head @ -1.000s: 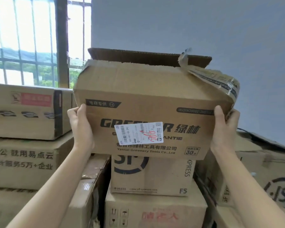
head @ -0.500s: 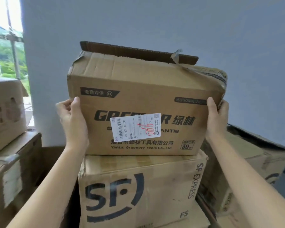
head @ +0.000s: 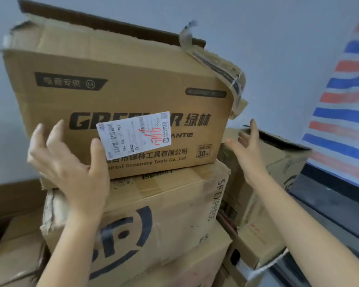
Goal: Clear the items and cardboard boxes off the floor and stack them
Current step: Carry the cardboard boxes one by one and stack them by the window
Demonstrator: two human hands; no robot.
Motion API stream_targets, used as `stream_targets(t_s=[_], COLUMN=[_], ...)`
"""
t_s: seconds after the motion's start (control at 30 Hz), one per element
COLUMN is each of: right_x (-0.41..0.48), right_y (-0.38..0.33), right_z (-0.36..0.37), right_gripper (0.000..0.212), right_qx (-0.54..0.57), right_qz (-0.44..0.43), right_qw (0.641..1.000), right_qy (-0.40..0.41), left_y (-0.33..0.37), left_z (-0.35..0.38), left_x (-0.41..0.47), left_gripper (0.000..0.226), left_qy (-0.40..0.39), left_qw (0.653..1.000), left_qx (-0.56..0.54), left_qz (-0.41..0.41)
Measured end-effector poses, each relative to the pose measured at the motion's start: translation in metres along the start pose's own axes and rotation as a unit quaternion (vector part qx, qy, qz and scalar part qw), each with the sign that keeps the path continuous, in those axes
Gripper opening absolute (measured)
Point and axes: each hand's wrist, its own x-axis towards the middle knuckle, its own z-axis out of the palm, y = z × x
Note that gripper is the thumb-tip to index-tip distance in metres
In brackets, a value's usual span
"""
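Sitting flat on the SF box (head: 164, 214), the Greener box (head: 116, 96) tops the middle stack, its printed front facing you and its bottom edge reaching a little past the SF box at the left. Its top flaps are torn and stand partly up, and a loose strip of tape (head: 222, 67) curls off the upper right corner. A white label (head: 135, 134) with red scrawl is stuck aslant over the black lettering. Your left hand (head: 71, 162) is up in front of the box's lower left corner, fingers spread and loosely bent, thumb just beside the label's left edge. It grips nothing, and the blur does not let you tell whether the fingertips touch the cardboard. Your right hand (head: 249, 150) is slack too, fingers splayed, just beside the box's right end and apart from it, holding nothing. Behind that hand another box (head: 278, 160) stands lower, its flap raised. Under the SF box lies a further box (head: 199, 274), and more cardboard (head: 15, 255) shows low at the left. A grey wall (head: 278, 38) backs the stack, with a red, white and blue striped sheet (head: 344, 100) at the far right
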Motion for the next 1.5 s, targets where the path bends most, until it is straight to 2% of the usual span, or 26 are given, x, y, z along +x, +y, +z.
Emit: stream_targets(t_s=[0.1, 0.23, 0.33, 0.5, 0.57, 0.63, 0.8, 0.83, 0.9, 1.13, 1.3, 1.4, 1.5], right_x=[-0.028, -0.073, -0.117, -0.223, -0.274, -0.327, -0.461, -0.483, -0.523, -0.613, -0.648, -0.659, -0.662], right_y=[0.013, 0.039, 0.063, 0.104, 0.114, 0.124, 0.141, 0.141, 0.142, 0.144, 0.147, 0.146, 0.149], right_z=[-0.042, -0.118, -0.186, -0.299, -0.339, -0.371, -0.410, -0.413, -0.414, -0.396, -0.395, -0.413, -0.442], right_gripper=[0.078, 0.057, 0.042, 0.035, 0.034, 0.033, 0.031, 0.031, 0.033, 0.029, 0.027, 0.027, 0.027], right_qx=[-0.041, -0.095, -0.102, -0.134, -0.150, -0.166, -0.164, -0.163, -0.157, -0.128, -0.118, -0.125, -0.126], right_qz=[0.004, 0.047, 0.141, 0.261, 0.298, 0.336, 0.426, 0.436, 0.448, 0.466, 0.480, 0.479, 0.477], right_qw=[0.999, 0.992, 0.980, 0.932, 0.903, 0.871, 0.779, 0.760, 0.725, 0.616, 0.550, 0.511, 0.484], right_qy=[0.018, 0.062, 0.099, 0.214, 0.270, 0.318, 0.430, 0.453, 0.499, 0.621, 0.673, 0.702, 0.723], left_y=[0.022, 0.060, 0.097, 0.147, 0.167, 0.186, 0.226, 0.232, 0.244, 0.268, 0.302, 0.329, 0.360], left_z=[0.012, 0.038, 0.061, 0.095, 0.094, 0.079, 0.003, -0.012, -0.032, -0.080, -0.098, -0.096, -0.084], left_x=[-0.034, -0.093, -0.151, -0.280, -0.339, -0.399, -0.538, -0.559, -0.591, -0.655, -0.696, -0.720, -0.749], left_gripper=[0.055, 0.054, 0.049, 0.044, 0.042, 0.039, 0.036, 0.035, 0.033, 0.021, 0.011, 0.016, 0.019], left_qy=[-0.081, -0.231, -0.369, -0.557, -0.622, -0.689, -0.845, -0.866, -0.894, -0.952, -0.976, -0.983, -0.985], left_qw=[0.997, 0.966, 0.907, 0.798, 0.747, 0.680, 0.466, 0.429, 0.378, 0.263, 0.190, 0.150, 0.131], left_qx=[-0.012, -0.105, -0.150, -0.124, -0.118, -0.124, -0.102, -0.097, -0.087, -0.056, -0.061, -0.075, -0.089], left_qz=[0.012, -0.056, -0.134, -0.194, -0.202, -0.217, -0.242, -0.238, -0.223, -0.148, -0.090, -0.078, -0.069])
